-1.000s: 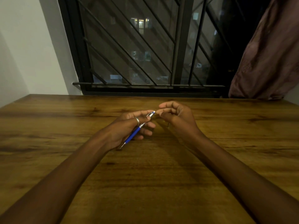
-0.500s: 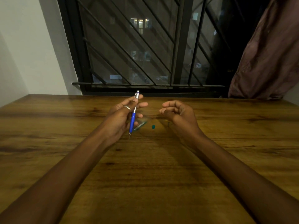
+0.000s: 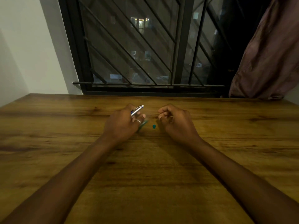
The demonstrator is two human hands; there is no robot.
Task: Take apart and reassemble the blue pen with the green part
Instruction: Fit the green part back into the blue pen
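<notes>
Wooden desk (image 3: pixel 145 183) under a barred window carries a small green cap (image 3: pixel 154 126), lying between both hands, nearer the right hand (image 3: pixel 175 122), which is curled, seemingly empty. Left hand (image 3: pixel 123 125) grips the pen (image 3: pixel 137 110), tip pointing up-right away from the cap.

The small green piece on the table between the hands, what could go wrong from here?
1. The green piece lies loose on the wooden table; the right hand beside it could knock it away.
2. It is small and dim against the dark wood, so easy to lose.
3. The left hand holds the pen while covering another greenish part, which might get dragged.
</notes>
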